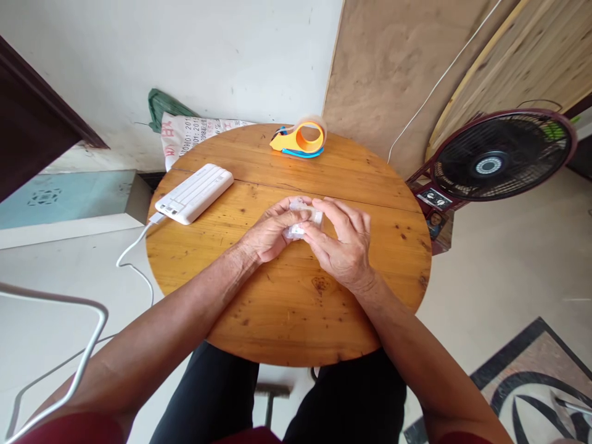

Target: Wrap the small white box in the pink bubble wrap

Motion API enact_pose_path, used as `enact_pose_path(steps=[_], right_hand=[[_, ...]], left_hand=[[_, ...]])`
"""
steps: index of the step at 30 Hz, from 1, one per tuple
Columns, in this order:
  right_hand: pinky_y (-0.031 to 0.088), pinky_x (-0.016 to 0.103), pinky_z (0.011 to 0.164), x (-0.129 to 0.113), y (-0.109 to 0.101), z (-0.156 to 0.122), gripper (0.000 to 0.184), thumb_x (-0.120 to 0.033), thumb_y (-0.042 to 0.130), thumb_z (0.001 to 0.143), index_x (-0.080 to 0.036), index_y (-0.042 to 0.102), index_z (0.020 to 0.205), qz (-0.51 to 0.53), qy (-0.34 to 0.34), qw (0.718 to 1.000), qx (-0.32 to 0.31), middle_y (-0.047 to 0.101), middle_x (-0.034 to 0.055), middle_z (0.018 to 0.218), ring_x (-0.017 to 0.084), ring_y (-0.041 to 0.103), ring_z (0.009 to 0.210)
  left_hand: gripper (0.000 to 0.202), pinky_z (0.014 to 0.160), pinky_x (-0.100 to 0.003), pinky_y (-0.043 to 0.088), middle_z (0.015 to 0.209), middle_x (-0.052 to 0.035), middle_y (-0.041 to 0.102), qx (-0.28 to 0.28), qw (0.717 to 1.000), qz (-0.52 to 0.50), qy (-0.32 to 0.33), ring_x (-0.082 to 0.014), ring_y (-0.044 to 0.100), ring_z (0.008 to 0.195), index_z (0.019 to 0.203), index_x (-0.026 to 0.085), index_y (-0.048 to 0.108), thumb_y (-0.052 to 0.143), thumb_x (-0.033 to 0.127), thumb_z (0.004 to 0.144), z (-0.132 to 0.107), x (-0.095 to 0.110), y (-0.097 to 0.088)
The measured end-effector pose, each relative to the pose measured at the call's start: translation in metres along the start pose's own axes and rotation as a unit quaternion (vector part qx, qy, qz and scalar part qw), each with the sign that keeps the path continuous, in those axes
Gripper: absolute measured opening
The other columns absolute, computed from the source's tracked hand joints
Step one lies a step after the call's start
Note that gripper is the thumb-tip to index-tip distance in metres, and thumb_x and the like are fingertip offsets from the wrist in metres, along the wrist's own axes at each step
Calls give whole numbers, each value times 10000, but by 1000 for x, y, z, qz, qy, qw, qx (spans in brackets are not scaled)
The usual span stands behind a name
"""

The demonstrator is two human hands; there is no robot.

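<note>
A small packet in clear, crinkled plastic wrap point(316, 216) with something whitish inside is held over the middle of the round wooden table point(259, 308). My left hand point(274, 231) is closed around its left side, the thumb pressing on top. From the right, my right hand point(345, 240) pinches the packet's right edge between thumb and fingers. What lies inside the wrap is too small and partly covered by my fingers to tell.
A yellow and blue tape dispenser point(277, 143) stands at the table's far edge. On the left lies a white power bank point(194, 192) with a white cable point(134, 237) running off the table. A dark fan point(490, 161) stands at the right; a printed sack point(185, 131) rests behind the table.
</note>
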State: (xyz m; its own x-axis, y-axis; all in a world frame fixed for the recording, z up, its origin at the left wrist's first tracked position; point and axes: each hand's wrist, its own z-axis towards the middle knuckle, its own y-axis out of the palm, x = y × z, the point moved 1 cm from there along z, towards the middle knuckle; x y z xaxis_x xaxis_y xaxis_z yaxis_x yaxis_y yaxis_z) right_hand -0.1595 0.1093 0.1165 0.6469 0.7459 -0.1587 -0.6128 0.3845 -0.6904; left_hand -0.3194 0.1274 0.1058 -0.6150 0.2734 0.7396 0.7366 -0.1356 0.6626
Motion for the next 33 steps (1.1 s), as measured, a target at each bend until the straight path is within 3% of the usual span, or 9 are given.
enact_pose_path(steps=[3, 6, 9, 12, 15, 21, 25, 33], right_hand=[[393, 523, 1053, 3, -6, 0, 274, -372, 652, 854, -323, 658, 1123, 57, 44, 997, 25, 583, 55, 1398, 322, 552, 1258], [411, 530, 1063, 10, -9, 2, 543, -430, 669, 817, -262, 526, 1313, 133, 103, 984, 63, 509, 128, 1456, 342, 505, 1317], [437, 508, 1053, 17, -5, 3, 776, -462, 707, 779, -237, 374, 1444, 195, 136, 971, 1, 486, 155, 1477, 328, 515, 1315], [421, 504, 1075, 19, 0, 3, 891, -452, 759, 729, -245, 326, 1479, 207, 130, 967, -66, 510, 146, 1462, 322, 533, 1296], [416, 508, 1070, 19, 3, 3, 883, -397, 781, 709, -248, 355, 1467, 181, 117, 973, -85, 584, 128, 1390, 320, 561, 1258], [454, 465, 1021, 17, 6, 1, 741, -359, 757, 749, -231, 441, 1406, 141, 100, 985, -29, 677, 108, 1251, 289, 629, 1149], [456, 468, 1019, 17, 8, -1, 733, -343, 757, 744, -235, 448, 1401, 120, 108, 987, -21, 684, 108, 1243, 289, 634, 1145], [463, 466, 1013, 18, 9, -1, 697, -331, 760, 727, -229, 491, 1361, 117, 122, 986, -11, 698, 106, 1224, 285, 645, 1128]], left_hand=[[338, 676, -247, 495, 857, 10, 699, 0, 1000, 3, -6, -119, 626, 723, 944, 177, 679, 824, 162, 639, -2, 2, 2], [361, 724, -270, 511, 920, -7, 726, -2, 1000, 7, -9, -133, 647, 758, 967, 180, 678, 827, 152, 640, -4, 4, 5], [385, 774, -278, 512, 1007, -34, 736, -12, 1000, 20, -12, -149, 665, 825, 1010, 182, 682, 825, 156, 653, -5, 4, 6], [460, 791, -284, 513, 1026, -34, 728, 1, 1000, 27, -13, -153, 667, 839, 1088, 195, 671, 824, 159, 656, -5, 3, 5], [510, 769, -283, 512, 957, -5, 720, 20, 1000, 19, -9, -142, 655, 792, 1120, 211, 653, 827, 154, 644, -4, 3, 5], [602, 814, -293, 488, 1060, -30, 711, 4, 999, 23, -24, -156, 653, 873, 1183, 212, 615, 811, 115, 622, -3, 3, 3], [661, 806, -283, 459, 961, 6, 696, 21, 999, 50, 1, -136, 631, 818, 1204, 214, 599, 825, 119, 590, -3, 4, 4], [499, 792, -285, 461, 937, -15, 691, 32, 998, 60, 5, -138, 620, 801, 1026, 149, 666, 859, 180, 567, -3, 3, 5]])
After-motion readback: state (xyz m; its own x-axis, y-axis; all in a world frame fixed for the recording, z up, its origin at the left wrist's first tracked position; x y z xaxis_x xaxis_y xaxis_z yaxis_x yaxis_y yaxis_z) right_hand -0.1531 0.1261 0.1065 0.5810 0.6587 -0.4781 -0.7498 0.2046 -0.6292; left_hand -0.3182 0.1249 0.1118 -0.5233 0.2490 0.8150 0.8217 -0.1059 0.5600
